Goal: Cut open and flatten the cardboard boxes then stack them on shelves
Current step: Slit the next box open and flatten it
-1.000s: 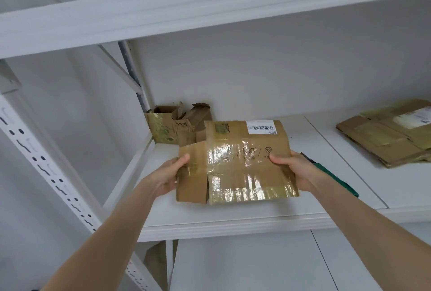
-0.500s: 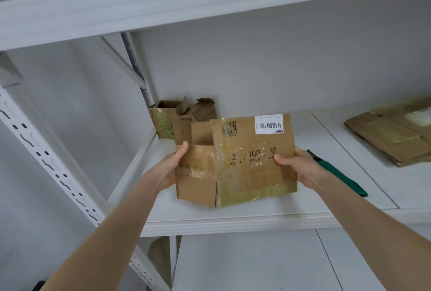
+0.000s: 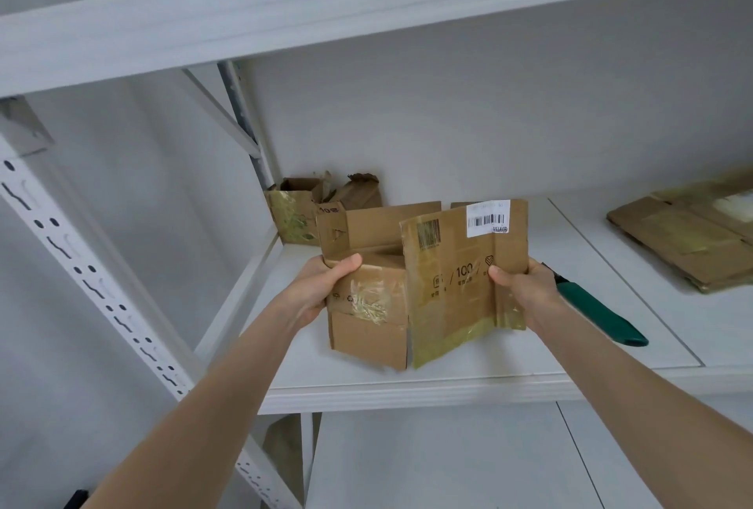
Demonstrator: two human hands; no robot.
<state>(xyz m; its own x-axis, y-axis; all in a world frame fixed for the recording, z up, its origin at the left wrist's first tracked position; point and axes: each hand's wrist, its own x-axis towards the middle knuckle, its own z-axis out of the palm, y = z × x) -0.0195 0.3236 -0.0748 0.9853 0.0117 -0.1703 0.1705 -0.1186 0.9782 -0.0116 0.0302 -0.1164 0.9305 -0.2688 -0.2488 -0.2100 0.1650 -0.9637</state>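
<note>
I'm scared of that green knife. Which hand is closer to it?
Right. The right hand grips the box just beside the knife; the left hand holds the box's far side.

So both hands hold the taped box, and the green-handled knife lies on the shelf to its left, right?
No: the head view shows the green-handled knife lying on the shelf to the right of the taped box. The rest holds.

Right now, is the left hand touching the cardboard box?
Touching. The head view shows the left hand gripping the cardboard box, thumb over its folded left panel.
</note>
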